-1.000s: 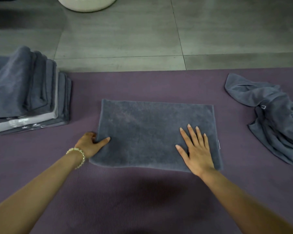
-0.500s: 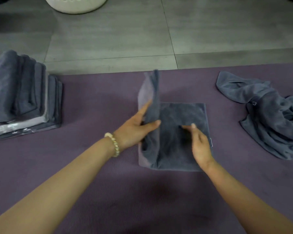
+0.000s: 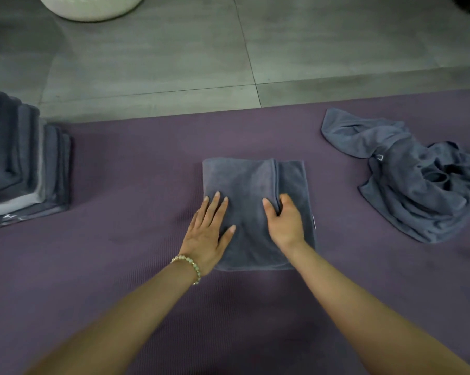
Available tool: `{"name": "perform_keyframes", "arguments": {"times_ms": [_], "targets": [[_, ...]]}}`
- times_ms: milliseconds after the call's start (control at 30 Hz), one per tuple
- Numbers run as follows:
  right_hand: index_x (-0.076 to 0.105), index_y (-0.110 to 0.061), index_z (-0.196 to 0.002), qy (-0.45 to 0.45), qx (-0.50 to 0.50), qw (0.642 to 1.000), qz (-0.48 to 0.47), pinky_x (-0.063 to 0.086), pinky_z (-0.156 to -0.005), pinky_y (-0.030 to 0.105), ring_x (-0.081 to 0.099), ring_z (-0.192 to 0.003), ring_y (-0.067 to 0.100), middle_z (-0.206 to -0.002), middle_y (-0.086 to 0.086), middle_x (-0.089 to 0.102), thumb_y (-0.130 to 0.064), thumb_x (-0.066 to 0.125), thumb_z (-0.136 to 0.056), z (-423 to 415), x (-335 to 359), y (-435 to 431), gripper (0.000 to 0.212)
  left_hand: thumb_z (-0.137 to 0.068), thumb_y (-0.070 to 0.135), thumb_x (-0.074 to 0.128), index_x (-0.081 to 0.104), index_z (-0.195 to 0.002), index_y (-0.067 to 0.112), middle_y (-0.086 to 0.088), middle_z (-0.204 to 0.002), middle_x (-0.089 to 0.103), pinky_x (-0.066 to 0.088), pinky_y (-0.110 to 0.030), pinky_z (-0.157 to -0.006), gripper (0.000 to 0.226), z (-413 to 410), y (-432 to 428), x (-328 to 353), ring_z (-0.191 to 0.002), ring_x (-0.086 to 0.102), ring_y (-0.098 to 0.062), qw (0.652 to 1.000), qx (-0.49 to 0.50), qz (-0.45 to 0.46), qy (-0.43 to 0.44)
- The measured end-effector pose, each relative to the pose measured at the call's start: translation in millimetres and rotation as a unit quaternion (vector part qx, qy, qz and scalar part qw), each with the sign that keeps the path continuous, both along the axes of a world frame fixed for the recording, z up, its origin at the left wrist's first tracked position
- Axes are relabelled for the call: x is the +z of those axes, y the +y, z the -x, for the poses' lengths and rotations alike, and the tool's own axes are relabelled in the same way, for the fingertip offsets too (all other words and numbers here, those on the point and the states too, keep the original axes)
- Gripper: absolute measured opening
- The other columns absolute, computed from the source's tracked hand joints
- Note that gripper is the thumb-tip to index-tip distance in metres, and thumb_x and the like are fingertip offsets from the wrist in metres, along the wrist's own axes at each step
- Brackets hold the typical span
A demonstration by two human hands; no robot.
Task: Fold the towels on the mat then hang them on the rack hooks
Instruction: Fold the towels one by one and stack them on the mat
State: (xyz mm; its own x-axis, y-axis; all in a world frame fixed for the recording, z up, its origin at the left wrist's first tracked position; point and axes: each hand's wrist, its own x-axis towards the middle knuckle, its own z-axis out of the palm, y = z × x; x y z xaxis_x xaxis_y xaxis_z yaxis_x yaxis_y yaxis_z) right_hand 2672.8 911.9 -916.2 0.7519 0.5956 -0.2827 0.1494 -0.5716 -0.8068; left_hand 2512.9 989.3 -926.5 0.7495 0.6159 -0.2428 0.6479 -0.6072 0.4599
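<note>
Frame centre: left hand (image 3: 207,234) flat, fingers spread, on folded grey terry towel (image 3: 244,182); right hand (image 3: 285,221) pinches its fold edge on purple ribbed mat (image 3: 120,266).

L hand (image 3: 211,234) flat, fingers spread — R hand (image 3: 284,224) fingers curled.

Two bare forearms enter from the lower edge of the frame, sleeveless as far as the picture shows. The left hand (image 3: 205,234) has a beaded bracelet (image 3: 188,266) around the wrist, a single strand of small round beads, pale green alternating with gold-toned ones. The right hand (image 3: 285,226) wears nothing at the wrist, and no rings show on its fingers. The fingernails on both hands look short and unpainted.
</note>
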Motion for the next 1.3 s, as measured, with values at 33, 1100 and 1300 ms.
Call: {"name": "perform_keyframes", "arguments": {"times_ms": [33,1100,1300], "targets": [[0.055,-0.004,-0.1,-0.054,0.007,0.998,-0.01,0.048,-0.072,0.035,0.06,-0.076,0.023,-0.082,0.005,0.064,-0.033,0.053,-0.096,-2,1,-3,0.029,-0.083,0.067,0.002,-0.011,-0.146,0.029,0.016,-0.152,-0.018,-0.006,-0.025,-0.116,0.075,-2,-2,0,-0.14,-0.02,-0.004,1.0,0.005,-0.001,-0.01],[0.055,-0.016,-0.098,-0.034,-0.105,0.994,0.004,0.049,-0.063,0.026,0.061,-0.075,0.015,-0.081,-0.003,0.063,-0.044,0.053,-0.093,-57,-24,-63,0.028,-0.093,0.057,0.036,-0.01,-0.151,0.02,0.001,-0.16,-0.006,0.006,-0.035,-0.119,0.083,-77,32,-6,-0.147,-0.001,-0.02,0.998,0.061,-0.006,-0.003],[0.055,-0.019,-0.111,0.002,-0.094,0.996,0.003,0.041,-0.066,0.013,0.058,-0.082,0.005,-0.092,-0.007,0.062,-0.042,0.056,-0.092,-59,-17,-68,0.03,-0.073,0.057,0.07,0.045,-0.127,0.005,-0.007,-0.122,0.057,0.048,-0.033,-0.088,0.079,-77,29,5,-0.11,0.056,-0.025,0.899,0.366,0.216,-0.109]]}}
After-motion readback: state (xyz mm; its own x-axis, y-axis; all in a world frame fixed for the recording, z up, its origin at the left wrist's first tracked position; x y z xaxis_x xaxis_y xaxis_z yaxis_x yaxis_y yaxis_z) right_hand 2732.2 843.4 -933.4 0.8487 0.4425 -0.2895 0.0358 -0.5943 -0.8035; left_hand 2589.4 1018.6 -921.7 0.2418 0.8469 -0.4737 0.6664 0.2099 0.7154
